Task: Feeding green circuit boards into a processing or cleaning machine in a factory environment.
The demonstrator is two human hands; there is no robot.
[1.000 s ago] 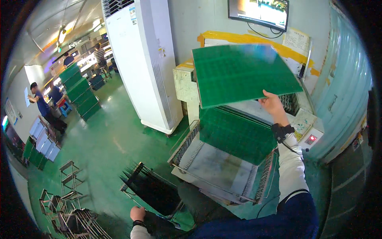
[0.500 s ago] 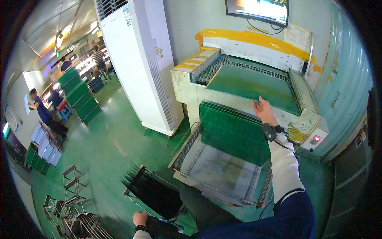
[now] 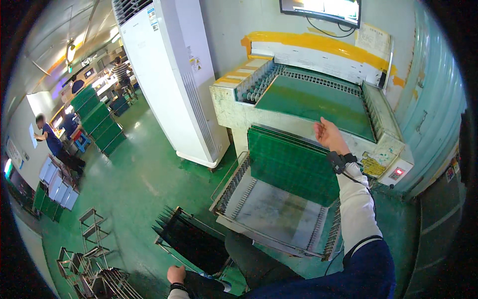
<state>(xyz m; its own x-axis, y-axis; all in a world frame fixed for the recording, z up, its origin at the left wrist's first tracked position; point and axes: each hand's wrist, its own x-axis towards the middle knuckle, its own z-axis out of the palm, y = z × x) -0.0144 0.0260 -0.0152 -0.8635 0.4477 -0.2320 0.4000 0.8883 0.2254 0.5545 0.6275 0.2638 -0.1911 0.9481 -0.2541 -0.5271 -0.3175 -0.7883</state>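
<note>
A large flat green panel [image 3: 318, 103] lies on the roller outfeed of a pale machine [image 3: 234, 112]. At the panel's near edge is my right hand [image 3: 329, 135], its fingers loosely bent and apart. The fingertips overlap the edge from here; whether they touch it I cannot tell. Below stands a slotted metal rack [image 3: 279, 205] with several green panels [image 3: 294, 164] upright along its far side. My left hand [image 3: 176, 274] is by my leg at the lower edge, fingers curled in, with nothing seen in it.
Left of the rack stands a smaller rack with dark sheets [image 3: 194, 239]. Metal stands [image 3: 92, 231] are at the lower left. A tall white air conditioner [image 3: 174, 84] borders the machine. Far left, a person [image 3: 52, 139] holds a sheet near stacked green panels [image 3: 99, 119].
The view has shifted slightly. My right hand stays at the green panel's near edge, and my left hand keeps its place by my leg.
</note>
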